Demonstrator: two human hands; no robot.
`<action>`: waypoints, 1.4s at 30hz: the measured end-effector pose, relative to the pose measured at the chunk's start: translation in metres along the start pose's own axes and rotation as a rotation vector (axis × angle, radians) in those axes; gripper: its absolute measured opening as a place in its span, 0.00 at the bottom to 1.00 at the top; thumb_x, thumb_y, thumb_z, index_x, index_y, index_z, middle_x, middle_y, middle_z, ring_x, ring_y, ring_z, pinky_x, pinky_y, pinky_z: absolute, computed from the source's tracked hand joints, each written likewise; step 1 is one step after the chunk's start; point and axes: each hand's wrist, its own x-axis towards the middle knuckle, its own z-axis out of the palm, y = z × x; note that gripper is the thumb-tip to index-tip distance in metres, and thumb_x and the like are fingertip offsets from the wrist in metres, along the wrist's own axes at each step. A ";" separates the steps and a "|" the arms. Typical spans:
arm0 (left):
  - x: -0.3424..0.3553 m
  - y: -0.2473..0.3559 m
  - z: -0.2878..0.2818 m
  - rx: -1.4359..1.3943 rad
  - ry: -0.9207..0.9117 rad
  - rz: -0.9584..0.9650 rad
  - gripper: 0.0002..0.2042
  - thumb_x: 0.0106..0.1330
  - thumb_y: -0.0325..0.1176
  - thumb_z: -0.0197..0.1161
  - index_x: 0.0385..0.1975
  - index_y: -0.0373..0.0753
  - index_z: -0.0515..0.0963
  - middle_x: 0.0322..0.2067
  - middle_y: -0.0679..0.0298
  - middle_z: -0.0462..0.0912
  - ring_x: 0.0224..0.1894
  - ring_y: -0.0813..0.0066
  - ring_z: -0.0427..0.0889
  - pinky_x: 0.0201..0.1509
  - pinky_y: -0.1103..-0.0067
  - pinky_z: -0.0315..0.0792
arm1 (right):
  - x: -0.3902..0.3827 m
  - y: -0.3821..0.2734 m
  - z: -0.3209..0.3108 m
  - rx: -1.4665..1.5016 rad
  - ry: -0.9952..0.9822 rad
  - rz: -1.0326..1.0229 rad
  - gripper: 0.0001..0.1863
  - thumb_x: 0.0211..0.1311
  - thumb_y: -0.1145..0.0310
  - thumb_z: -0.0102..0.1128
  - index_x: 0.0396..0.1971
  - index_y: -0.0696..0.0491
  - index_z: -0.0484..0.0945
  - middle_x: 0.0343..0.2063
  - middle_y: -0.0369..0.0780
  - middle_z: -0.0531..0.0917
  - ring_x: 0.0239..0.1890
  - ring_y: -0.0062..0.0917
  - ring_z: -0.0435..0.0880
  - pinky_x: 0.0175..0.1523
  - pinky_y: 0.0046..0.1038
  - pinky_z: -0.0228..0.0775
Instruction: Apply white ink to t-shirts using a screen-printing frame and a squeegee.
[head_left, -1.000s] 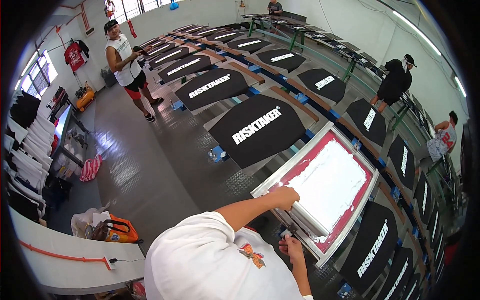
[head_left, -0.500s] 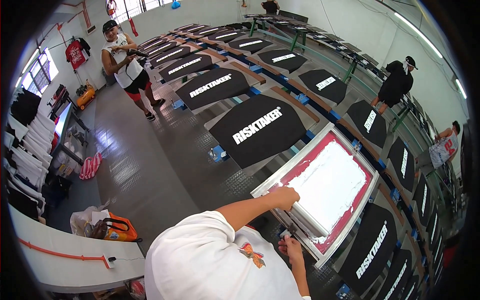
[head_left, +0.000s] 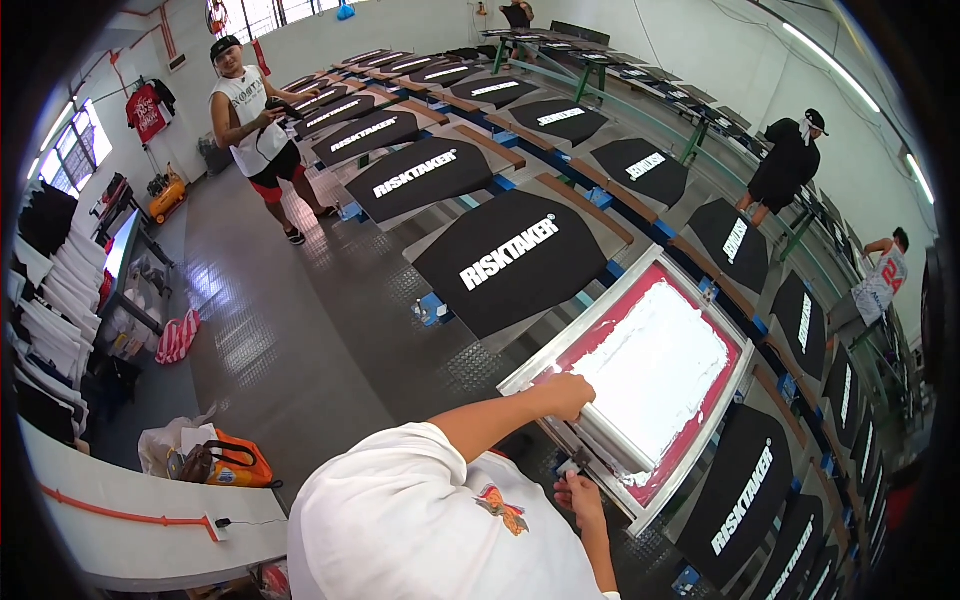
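Note:
My left hand is closed round the end of a wide squeegee. The squeegee lies across the near end of a screen printing frame, which has a light metal border and a dark red margin. White ink covers most of the mesh, with ragged edges. Below, beside the frame's near edge, my right hand has its fingers curled at a small metal fitting; its grip is partly hidden. Black printed fabric pieces with white lettering lie flat on boards next to the frame.
Long rows of boards with black pieces run away from me. A person holding a dark device stands in the left aisle; others are at a right-hand table. Hanging shirts and an orange bag are at left.
My view has shifted slightly. Both my hands and the squeegee keep nearly the same place on the frame. The person in the left aisle has lowered a raised hand.

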 end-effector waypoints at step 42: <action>0.003 -0.013 -0.003 -0.019 0.082 0.063 0.16 0.40 0.36 0.72 0.31 0.41 0.80 0.30 0.53 0.81 0.37 0.54 0.80 0.41 0.65 0.73 | 0.006 0.006 0.015 -0.081 0.080 -0.193 0.21 0.62 0.54 0.55 0.24 0.59 0.77 0.21 0.38 0.80 0.21 0.18 0.77 0.29 0.21 0.70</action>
